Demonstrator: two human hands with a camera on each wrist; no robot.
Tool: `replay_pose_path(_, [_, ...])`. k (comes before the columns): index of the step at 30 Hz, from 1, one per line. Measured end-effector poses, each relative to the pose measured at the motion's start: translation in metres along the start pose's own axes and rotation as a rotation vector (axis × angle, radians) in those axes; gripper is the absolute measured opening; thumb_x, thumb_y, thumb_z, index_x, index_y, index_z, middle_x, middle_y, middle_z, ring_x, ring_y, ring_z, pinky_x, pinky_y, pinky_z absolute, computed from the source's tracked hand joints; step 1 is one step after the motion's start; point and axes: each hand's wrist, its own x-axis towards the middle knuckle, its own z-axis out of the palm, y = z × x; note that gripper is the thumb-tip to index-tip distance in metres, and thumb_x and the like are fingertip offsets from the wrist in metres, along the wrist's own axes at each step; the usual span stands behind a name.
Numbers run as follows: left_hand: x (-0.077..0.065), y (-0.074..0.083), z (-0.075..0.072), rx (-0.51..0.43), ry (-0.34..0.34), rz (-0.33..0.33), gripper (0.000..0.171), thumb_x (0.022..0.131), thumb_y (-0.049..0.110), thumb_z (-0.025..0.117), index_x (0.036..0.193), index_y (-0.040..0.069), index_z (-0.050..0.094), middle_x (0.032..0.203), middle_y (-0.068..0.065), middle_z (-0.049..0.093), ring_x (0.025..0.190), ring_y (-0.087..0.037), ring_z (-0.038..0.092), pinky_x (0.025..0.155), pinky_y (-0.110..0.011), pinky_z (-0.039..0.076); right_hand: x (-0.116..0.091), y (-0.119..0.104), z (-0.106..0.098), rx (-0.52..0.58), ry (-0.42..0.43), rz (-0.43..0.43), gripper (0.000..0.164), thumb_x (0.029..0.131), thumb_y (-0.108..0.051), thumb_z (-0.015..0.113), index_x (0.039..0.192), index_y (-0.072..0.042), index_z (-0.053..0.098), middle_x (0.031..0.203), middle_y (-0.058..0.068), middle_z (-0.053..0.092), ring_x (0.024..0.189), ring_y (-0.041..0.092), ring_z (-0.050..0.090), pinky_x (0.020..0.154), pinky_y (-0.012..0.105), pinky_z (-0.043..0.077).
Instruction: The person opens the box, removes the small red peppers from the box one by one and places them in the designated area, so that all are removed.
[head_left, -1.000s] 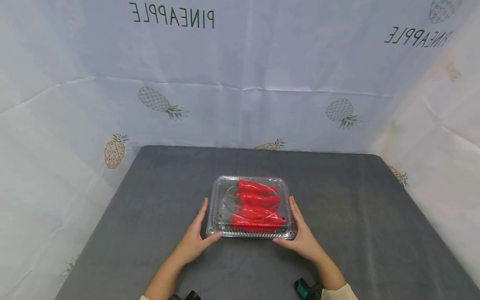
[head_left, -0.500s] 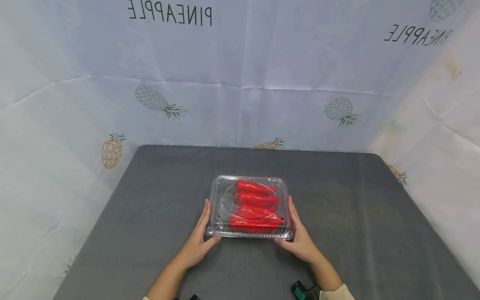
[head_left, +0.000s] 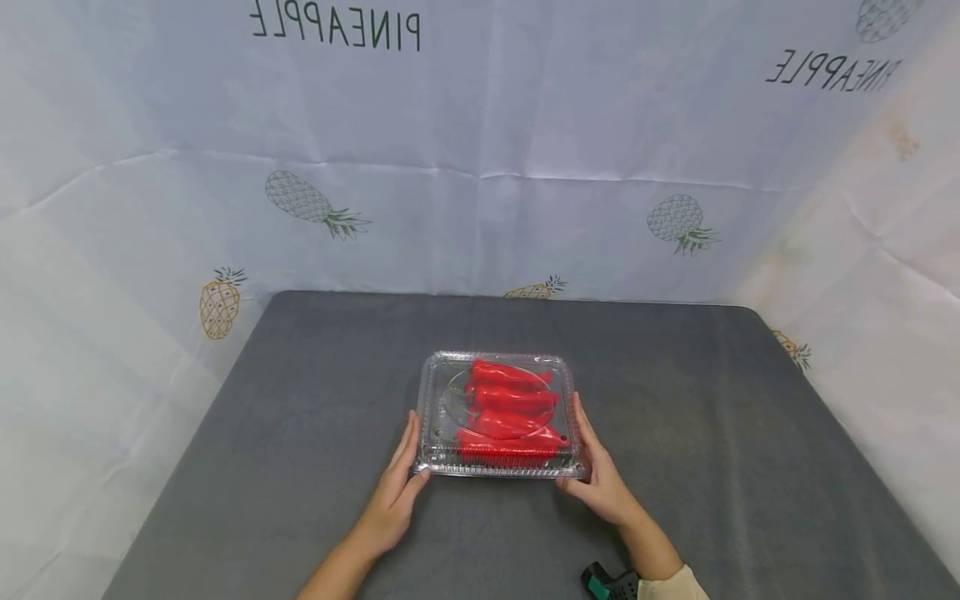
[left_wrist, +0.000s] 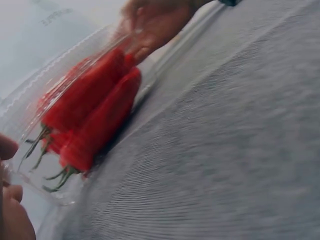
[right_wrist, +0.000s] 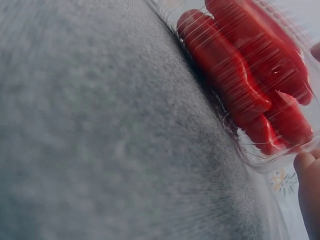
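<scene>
Right forearm (head_left: 648, 546) carries a pale cream sleeve (head_left: 671, 585), its edge well short of the wrist. Beside the sleeve sits a black, angular device (head_left: 621, 587) with a teal-green panel (head_left: 599, 587). Left forearm (head_left: 339, 567) is bare where visible; both hands (head_left: 606, 492) are ungloved.

One clear plastic clamshell (head_left: 435, 383) is seen on one gray table (head_left: 337, 375), with at least four red peppers (head_left: 513, 397) counted inside it. One left hand (head_left: 390, 493) and one right hand (head_left: 607, 483) are counted at its two sides. On the curtain (head_left: 450, 108) beyond it, two mirrored PINEAPPLE words (head_left: 336, 25) and three distinct gray pineapple prints (head_left: 297, 196) are counted.
</scene>
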Motion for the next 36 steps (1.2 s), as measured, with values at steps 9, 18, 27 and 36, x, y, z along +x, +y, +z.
replay_pose_path(9, [-0.006, -0.003, 0.007, 0.129, 0.15, 0.148, 0.058, 0.085, -0.013, 0.045, 0.14, -0.011, 0.029, 0.147, -0.028, 0.027, 0.143, -0.007, 0.016, 0.113, -0.011, 0.009, 0.002, 0.004, 0.0, -0.041, -0.025, 0.009, 0.103, 0.072, 0.009, 0.067, 0.148, 0.002, -0.001, 0.153, 0.028, -0.005, 0.141, -0.006, 0.006, 0.106, 0.005, 0.018])
replay_pose_path(18, [-0.006, -0.006, 0.01, 0.174, 0.185, 0.192, 0.058, 0.081, -0.017, 0.048, 0.138, -0.013, 0.032, 0.15, -0.017, 0.028, 0.142, -0.009, 0.02, 0.114, -0.013, 0.011, 0.002, 0.005, 0.0, -0.072, -0.011, 0.062, 0.103, 0.073, 0.002, 0.068, 0.15, -0.004, -0.001, 0.155, 0.023, -0.004, 0.141, -0.008, 0.006, 0.105, 0.006, 0.019])
replay_pose_path(27, [-0.007, -0.014, 0.015, 0.2, 0.218, 0.254, 0.059, 0.073, -0.023, 0.051, 0.13, -0.023, 0.035, 0.153, -0.006, 0.024, 0.142, -0.007, 0.019, 0.114, -0.014, 0.01, 0.0, 0.005, -0.002, -0.075, -0.009, 0.036, 0.101, 0.073, 0.005, 0.067, 0.149, 0.0, -0.001, 0.153, 0.026, -0.005, 0.141, -0.008, 0.006, 0.106, 0.005, 0.017])
replay_pose_path(36, [-0.006, -0.006, 0.01, 0.136, 0.168, 0.18, 0.058, 0.083, -0.017, 0.046, 0.138, -0.014, 0.029, 0.15, -0.022, 0.026, 0.143, -0.011, 0.018, 0.115, -0.016, 0.008, 0.001, 0.003, -0.005, -0.04, -0.044, 0.034, 0.1, 0.074, 0.006, 0.065, 0.149, -0.001, -0.001, 0.155, 0.022, -0.008, 0.145, 0.005, 0.001, 0.108, 0.007, 0.016])
